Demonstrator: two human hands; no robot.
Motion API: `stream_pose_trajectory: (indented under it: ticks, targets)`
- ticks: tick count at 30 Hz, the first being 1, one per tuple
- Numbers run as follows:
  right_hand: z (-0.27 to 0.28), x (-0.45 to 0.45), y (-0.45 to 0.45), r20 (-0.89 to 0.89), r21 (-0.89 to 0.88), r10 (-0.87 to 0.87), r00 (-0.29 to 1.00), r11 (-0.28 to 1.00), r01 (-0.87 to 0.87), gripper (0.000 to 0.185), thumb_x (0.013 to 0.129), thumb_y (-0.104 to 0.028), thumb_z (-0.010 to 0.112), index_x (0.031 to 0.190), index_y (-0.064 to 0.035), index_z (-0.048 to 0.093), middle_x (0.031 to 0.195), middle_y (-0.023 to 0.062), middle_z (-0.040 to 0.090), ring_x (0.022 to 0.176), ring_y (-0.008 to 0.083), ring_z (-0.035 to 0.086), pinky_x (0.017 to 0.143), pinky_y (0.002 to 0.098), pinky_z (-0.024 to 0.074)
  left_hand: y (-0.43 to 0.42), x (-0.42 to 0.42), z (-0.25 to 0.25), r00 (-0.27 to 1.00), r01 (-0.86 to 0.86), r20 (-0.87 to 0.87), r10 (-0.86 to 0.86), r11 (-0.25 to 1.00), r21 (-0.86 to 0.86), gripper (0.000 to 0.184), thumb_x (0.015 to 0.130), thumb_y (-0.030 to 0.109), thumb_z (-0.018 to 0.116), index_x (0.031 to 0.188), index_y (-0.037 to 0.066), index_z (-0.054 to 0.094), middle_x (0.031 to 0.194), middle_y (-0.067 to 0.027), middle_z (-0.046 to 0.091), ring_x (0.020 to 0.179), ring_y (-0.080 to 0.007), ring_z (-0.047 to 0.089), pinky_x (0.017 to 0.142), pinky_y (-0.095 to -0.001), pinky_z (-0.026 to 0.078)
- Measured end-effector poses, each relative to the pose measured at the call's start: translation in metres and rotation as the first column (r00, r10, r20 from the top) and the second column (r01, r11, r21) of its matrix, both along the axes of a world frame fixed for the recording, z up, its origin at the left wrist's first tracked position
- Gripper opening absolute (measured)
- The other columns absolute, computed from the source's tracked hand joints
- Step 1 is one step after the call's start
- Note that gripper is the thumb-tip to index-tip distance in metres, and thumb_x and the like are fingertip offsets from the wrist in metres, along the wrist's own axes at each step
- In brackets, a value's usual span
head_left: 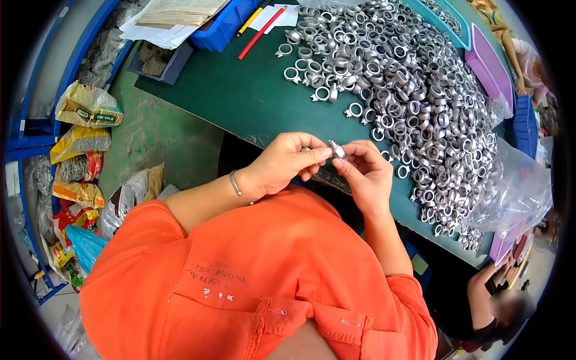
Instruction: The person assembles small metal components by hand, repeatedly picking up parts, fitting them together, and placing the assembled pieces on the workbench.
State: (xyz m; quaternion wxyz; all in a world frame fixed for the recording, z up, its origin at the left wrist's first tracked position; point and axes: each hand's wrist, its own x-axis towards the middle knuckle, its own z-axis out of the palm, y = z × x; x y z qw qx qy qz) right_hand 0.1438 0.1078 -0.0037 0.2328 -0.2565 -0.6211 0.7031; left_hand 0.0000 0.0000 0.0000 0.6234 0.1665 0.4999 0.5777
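Close to my body, over the front edge of the green table (231, 99), my two hands meet around one small metal ring part (337, 150) with a stub on it. The fingers of my right hand (367, 174) are closed on this part. My left hand (282, 161) reaches it with thumb and forefinger pinched; a bit of another grey ring seems to show between its fingers, mostly hidden. Just beyond my hands spreads a large heap of grey metal rings (414, 102), each with a small stub.
At the table's back left are a blue bin (216, 33), papers (174, 18), a red pencil (262, 33) and a yellow pencil (249, 21). Right of the heap are a purple tray (489, 66) and a clear plastic bag (522, 186). Other people sit along the right side.
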Motion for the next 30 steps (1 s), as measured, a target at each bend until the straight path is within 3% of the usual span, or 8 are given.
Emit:
stream_pose_trajectory:
  ticks: [3,7,9,13,18,21,23,30]
  targets:
    - [0.002,0.003,-0.002,-0.011,0.282,-0.01,1.0,0.959,0.013,0.02,0.071,0.007,0.067,0.088,-0.0027,0.063,0.093,0.0067,0.055,0.076,0.0157,0.058,0.067,0.023,0.0502,0.0,0.005,0.004,0.998,-0.032,0.05,0.031,0.999,0.02,0.016,0.087,0.012,0.059,0.093,-0.003,0.06,0.075,-0.0019,0.056,0.061,-0.0059,0.049,0.052,-0.0189,0.042]
    - [0.0,0.0,-0.003,0.01,0.462,0.039,0.999,0.886,-0.039,0.016,0.076,0.011,0.06,0.089,0.0008,0.06,0.09,0.0063,0.055,0.077,0.0118,0.057,0.066,0.023,0.0501,-0.001,0.001,0.01,0.972,-0.026,-0.233,0.032,0.999,0.033,0.007,0.084,0.005,0.061,0.089,0.0,0.061,0.076,0.0003,0.055,0.063,-0.0038,0.047,0.054,-0.0175,0.039]
    - [-0.003,-0.001,-0.005,-0.048,0.04,-0.047,0.998,0.998,0.049,0.015,0.083,0.007,0.055,0.096,0.0014,0.057,0.09,0.0053,0.055,0.078,0.0113,0.057,0.066,0.0228,0.0497,-0.001,0.002,0.009,0.931,-0.019,-0.363,0.039,0.998,0.061,0.006,0.082,0.003,0.062,0.087,0.001,0.062,0.078,0.0008,0.055,0.065,-0.0033,0.047,0.055,-0.0173,0.039]
    - [0.003,-0.003,-0.001,0.018,-0.165,0.022,1.0,0.986,-0.019,0.02,0.094,-0.01,0.045,0.107,0.0025,0.054,0.086,0.005,0.058,0.074,0.0101,0.057,0.063,0.0217,0.0486,-0.003,0.003,0.005,0.864,0.031,-0.499,0.064,0.984,0.178,0.005,0.08,0.001,0.064,0.085,0.001,0.063,0.086,0.0006,0.057,0.07,-0.0031,0.05,0.06,-0.0177,0.042]
    - [0.005,-0.004,-0.002,0.008,-0.242,0.076,0.997,0.968,-0.072,0.024,0.094,-0.016,0.048,0.107,0.0029,0.055,0.082,0.0056,0.06,0.07,0.01,0.057,0.06,0.0221,0.0485,-0.004,0.005,0.008,0.843,0.06,-0.534,0.07,0.973,0.222,0.005,0.081,0.002,0.064,0.086,0.0,0.062,0.085,0.0001,0.059,0.071,-0.003,0.052,0.062,-0.0175,0.043]
    - [0.004,-0.004,-0.004,-0.017,-0.179,0.062,0.998,0.982,-0.064,0.025,0.093,-0.018,0.05,0.105,0.0033,0.056,0.081,0.0062,0.06,0.069,0.0108,0.058,0.059,0.0227,0.0487,-0.003,0.007,0.016,0.936,0.004,-0.349,0.046,0.99,0.143,0.006,0.082,0.004,0.063,0.087,0.0,0.062,0.078,0.0008,0.059,0.067,-0.0022,0.051,0.06,-0.0166,0.042]
    - [0.001,-0.003,-0.003,-0.04,-0.301,0.07,0.997,0.95,-0.079,0.027,0.092,-0.02,0.052,0.103,0.0039,0.056,0.082,0.007,0.061,0.068,0.0119,0.058,0.059,0.0232,0.049,-0.004,0.007,0.018,0.972,-0.024,-0.231,0.05,0.993,0.113,0.008,0.083,0.006,0.062,0.088,0.0,0.061,0.073,0.002,0.058,0.062,-0.001,0.048,0.057,-0.0156,0.04]
    - [-0.004,0.0,-0.004,-0.023,-0.391,0.072,0.997,0.917,-0.076,0.027,0.091,-0.022,0.053,0.1,0.0042,0.056,0.082,0.0077,0.061,0.067,0.0129,0.059,0.059,0.0236,0.0494,-0.006,0.006,0.017,0.964,0.008,-0.267,0.013,0.997,0.078,0.01,0.083,0.008,0.063,0.089,0.0,0.062,0.072,0.0034,0.057,0.061,-0.0001,0.044,0.054,-0.015,0.037]
